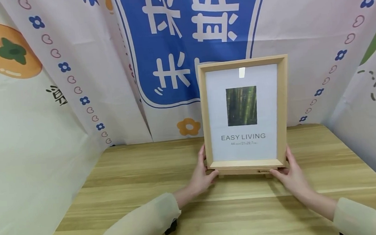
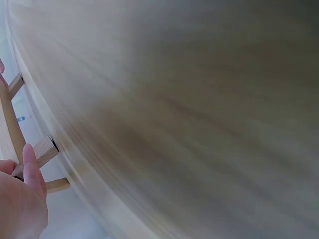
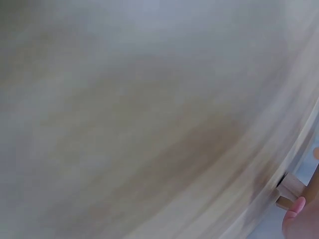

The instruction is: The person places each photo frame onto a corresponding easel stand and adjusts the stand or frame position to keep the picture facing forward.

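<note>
A light wood picture frame (image 1: 281, 108) stands upright, leaning slightly back, on a small wooden easel (image 1: 243, 171). Its insert sheet (image 1: 244, 148) reads "EASY LIVING" below a dark green bamboo picture. My left hand (image 1: 199, 178) grips the lower left corner, thumb on the easel's front ledge and fingers up along the frame's side. At the opposite corner my right hand (image 1: 293, 175) holds on the same way. The left wrist view shows easel legs (image 2: 46, 152) beside my fingers; the right wrist view catches a leg end (image 3: 290, 186) near my fingertip.
Everything rests on a wood-grain table (image 1: 139, 174). Behind it hangs a white printed cloth (image 1: 83, 41) with a blue panel and large white characters, right behind the frame. Similar cloth encloses the left and right sides.
</note>
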Motion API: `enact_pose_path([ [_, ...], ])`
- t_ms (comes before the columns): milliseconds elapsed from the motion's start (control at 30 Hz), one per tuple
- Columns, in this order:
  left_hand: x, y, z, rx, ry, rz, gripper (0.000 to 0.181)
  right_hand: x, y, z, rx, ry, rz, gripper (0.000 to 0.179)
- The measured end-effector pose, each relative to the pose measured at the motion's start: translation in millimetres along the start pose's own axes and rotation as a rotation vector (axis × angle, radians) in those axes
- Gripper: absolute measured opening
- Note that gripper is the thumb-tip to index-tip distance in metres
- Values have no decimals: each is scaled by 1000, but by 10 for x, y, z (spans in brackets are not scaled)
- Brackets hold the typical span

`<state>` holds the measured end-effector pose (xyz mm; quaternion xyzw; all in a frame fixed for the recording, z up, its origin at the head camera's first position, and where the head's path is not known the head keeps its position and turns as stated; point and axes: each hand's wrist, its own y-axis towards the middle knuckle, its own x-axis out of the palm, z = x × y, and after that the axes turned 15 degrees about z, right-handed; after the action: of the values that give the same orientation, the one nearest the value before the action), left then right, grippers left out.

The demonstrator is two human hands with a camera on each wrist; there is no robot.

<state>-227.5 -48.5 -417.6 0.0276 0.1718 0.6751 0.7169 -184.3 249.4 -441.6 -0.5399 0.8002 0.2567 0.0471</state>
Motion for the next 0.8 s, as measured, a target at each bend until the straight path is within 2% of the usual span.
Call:
enact_pose_path([
  [67, -78, -36, 49, 4, 1, 10, 98, 54, 8, -27, 8, -16, -18, 105],
  [100, -110, -35, 18, 0, 6, 18, 98, 86, 11, -41, 13, -11, -25, 105],
  [300, -289, 24, -297, -21, 22, 53, 103, 309, 30, -102, 15, 44, -40, 103],
  [533, -494, -13, -336, -45, 35, 77, 106, 507, 46, -178, 32, 99, -70, 102],
  [800, -595, -29, -359, -35, 49, 86, 104, 623, 59, -196, 27, 119, -73, 104],
])
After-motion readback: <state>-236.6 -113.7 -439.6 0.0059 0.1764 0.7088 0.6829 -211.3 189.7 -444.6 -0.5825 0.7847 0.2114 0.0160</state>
